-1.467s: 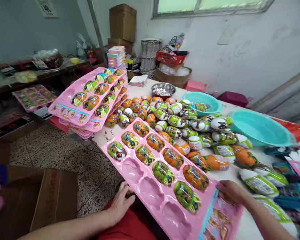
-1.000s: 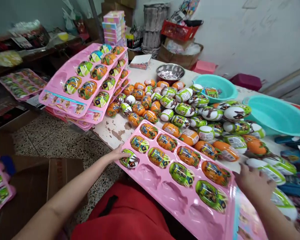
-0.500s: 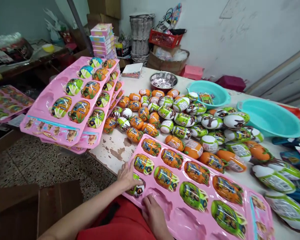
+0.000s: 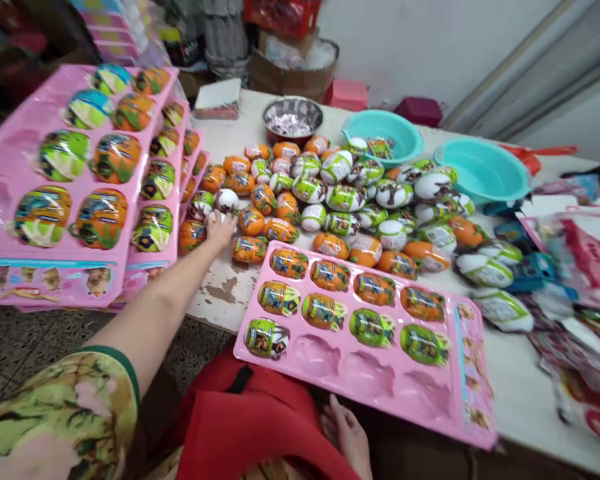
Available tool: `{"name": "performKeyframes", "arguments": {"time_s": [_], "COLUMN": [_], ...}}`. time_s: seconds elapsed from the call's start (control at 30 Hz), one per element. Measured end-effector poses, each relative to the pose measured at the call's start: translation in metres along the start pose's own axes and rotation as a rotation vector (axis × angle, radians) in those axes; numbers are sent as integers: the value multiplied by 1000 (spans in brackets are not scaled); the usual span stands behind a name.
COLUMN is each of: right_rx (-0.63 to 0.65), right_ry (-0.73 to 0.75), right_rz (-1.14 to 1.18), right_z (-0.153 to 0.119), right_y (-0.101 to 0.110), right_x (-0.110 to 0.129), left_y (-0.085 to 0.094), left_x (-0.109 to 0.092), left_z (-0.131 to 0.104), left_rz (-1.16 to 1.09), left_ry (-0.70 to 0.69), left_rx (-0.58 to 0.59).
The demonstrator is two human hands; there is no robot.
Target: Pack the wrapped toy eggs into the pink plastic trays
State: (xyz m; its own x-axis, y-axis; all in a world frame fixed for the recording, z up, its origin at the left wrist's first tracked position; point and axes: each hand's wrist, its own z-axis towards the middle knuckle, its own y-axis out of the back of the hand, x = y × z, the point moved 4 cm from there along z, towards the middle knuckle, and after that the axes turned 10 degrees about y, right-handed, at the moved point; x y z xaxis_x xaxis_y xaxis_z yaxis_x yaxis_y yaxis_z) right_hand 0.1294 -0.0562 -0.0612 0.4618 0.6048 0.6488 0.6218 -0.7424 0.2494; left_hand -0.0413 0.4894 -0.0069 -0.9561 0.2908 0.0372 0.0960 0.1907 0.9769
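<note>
Left: stacked pink trays (image 4: 11,143), eggs in their recesses. Next, the left hand (image 4: 221,230) reaches forward, fingers bent over a largely covered white egg (image 4: 225,216); whether they are clamped on it, and how its long axis lies, cannot be told. Centre: the pink tray (image 4: 369,373) at the table's (image 4: 523,400) near edge, long axis running left to right and slanting nearer at right, printed strip (image 4: 475,373) at the right end. Below its near side, the right hand (image 4: 347,433): fingers loosely bent, palm hidden, grip and contact indeterminable. Right: a turquoise basin (image 4: 485,170).
</note>
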Motion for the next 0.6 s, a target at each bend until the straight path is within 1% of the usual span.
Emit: {"name": "performKeyframes", "arguments": {"time_s": [0.03, 0.1, 0.17, 0.2, 0.27, 0.33, 0.37, 0.4, 0.43, 0.47, 0.5, 0.53, 0.57, 0.6], "right_rx": [-61, -156, -186, -182, -181, -194, -199, -200, -202, -204, -202, -202, -205, -204], "right_ry": [-49, -46, -19, -19, -37, -53, -58, -58, -54, -45, -38, -31, -25, -18], "right_rz": [167, 423, 595, 664, 767, 822, 840, 858, 874, 887, 897, 903, 904, 904], "right_z": [-4, -5, 1, 5, 14, 20, 22, 22, 22, 20, 18, 16, 14, 13], "right_y": [-3, -12, -21, -26, -33, -37, -39, -40, -42, -43, -45, -46, -47, -49], "right_x": [-1, 4, 11, 13, 16, 15, 14, 14, 15, 16, 17, 20, 22, 24], "left_y": [-3, -4, 7, 17, 44, 74, 85, 91, 93, 89, 82, 71, 57, 41], "left_x": [0, -1, -4, -4, 0, 2, -1, -8, -20, -37, -57, -80, -104, -127], "left_z": [2, 6, 8, 8, 3, -14, -28, -46, -66, -90, -115, -141, -167, -192], "left_rz": [42, 119, 180, 196, 182, 69, -43, -188, -351, -510, -638, -719, -747, -729], "left_ry": [-16, -74, -116, -101, 14, 126, 133, 96, 21, -76, -183, -294, -403, -507], "left_rx": [-1, 0, 11, 14, 10, 23, 67, 145, 253, 382, 512, 632, 735, 816]}}
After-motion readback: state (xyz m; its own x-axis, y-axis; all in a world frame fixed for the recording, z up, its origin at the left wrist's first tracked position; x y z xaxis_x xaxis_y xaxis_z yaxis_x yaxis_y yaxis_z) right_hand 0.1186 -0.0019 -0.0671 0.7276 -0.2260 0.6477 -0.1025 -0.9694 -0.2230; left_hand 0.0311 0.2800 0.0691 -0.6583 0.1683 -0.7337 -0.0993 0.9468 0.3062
